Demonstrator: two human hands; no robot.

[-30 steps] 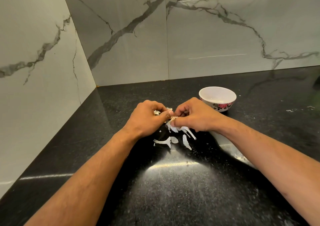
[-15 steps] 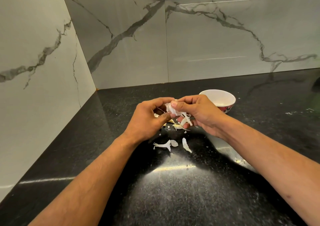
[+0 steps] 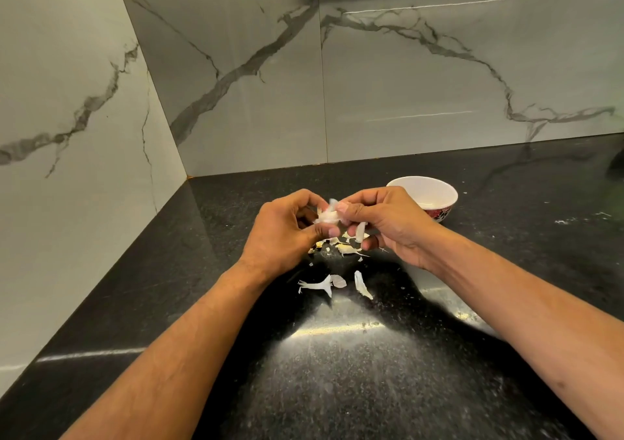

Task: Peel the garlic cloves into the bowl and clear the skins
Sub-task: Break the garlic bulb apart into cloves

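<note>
Above a black countertop (image 3: 169, 287) near its back-left corner, a person's left hand (image 3: 282, 237) and right hand (image 3: 385, 223) meet, fingers curled, both pinching a white garlic clove (image 3: 327, 216). Loose skins (image 3: 332, 282) lie on the counter below; a white bowl (image 3: 423, 192) stands just behind the right hand.
</note>
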